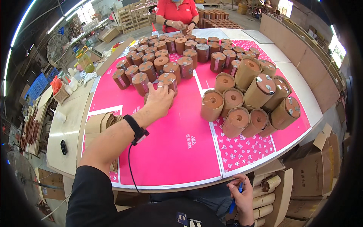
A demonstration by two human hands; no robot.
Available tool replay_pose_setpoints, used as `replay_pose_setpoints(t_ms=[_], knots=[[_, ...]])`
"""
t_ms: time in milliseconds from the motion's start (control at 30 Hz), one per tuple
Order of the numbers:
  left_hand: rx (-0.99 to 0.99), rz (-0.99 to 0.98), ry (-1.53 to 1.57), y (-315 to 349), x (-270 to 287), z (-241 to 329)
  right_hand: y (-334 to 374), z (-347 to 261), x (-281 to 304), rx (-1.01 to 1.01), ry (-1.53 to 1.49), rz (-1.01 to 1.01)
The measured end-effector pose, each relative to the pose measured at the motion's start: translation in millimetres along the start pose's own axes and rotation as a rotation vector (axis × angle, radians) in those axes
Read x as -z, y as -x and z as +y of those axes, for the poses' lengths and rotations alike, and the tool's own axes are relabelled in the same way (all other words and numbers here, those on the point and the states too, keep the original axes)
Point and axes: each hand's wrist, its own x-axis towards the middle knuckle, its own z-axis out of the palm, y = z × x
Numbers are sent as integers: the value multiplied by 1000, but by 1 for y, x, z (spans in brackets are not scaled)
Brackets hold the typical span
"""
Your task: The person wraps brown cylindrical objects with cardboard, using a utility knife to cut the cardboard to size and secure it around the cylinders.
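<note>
Here, the left hand [158, 100] reaches across the pink sheet [170, 145] on the desk [298, 85], its fingers bent down against brown cylinders [167, 78] at the near edge of a standing cluster; I cannot tell whether they pinch one. The right hand [244, 196], below the desk's near edge, has its fingers closed around a slim blue tool [232, 207]. Paper-wrapped cylinders [212, 106] stand grouped on the desk's right side. Across it, a person in red [177, 13] has both hands near the cluster's far edge.
</note>
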Motion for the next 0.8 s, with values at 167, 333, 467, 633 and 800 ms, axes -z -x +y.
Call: replay_pose_setpoints(t_ms=[167,333,467,633,800], knots=[[263,233,266,7,-1,9,-2,10,12,-33,-2,73],[455,-128,505,42,-24,-11,-7,15,10,-78,-26,34],[492,-327,549,52,-11,-14,-12,16,8,-67,22,18],[444,-130,640,52,-2,-25,-10,20,9,-47,22,17],[525,50,670,9,12,-20,-10,15,8,-87,22,20]])
